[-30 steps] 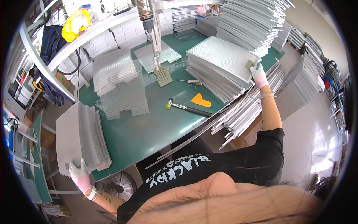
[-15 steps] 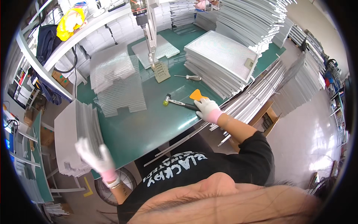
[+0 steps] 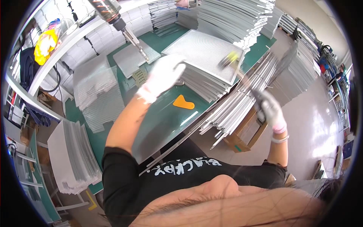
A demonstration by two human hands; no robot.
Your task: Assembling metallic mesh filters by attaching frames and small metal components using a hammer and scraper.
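My left hand [image 3: 162,77], in a white glove, stretches over the green mat [image 3: 159,125] and rests with spread fingers at the near corner of the top mesh panel [image 3: 204,49] on a tall stack. It is motion-blurred. My right hand [image 3: 269,109], in a grey glove with a pink cuff, is raised at the right. It grips the dark handle of a mallet [image 3: 231,59], whose yellow-green head hangs blurred over the panel's right edge. An orange scraper [image 3: 183,102] lies on the mat between my two arms.
A hanging power screwdriver [image 3: 115,19] points down at a small mesh panel [image 3: 132,56]. Clear plastic sheets [image 3: 96,90] are piled at the left and grey panels [image 3: 73,155] at the near left. Long metal strips [image 3: 234,109] overhang the table edge above a cardboard box [image 3: 242,134].
My right hand picked the mallet up off the mat and swung it up to the right. My left hand came up from the near-left pile to the mesh panel stack.
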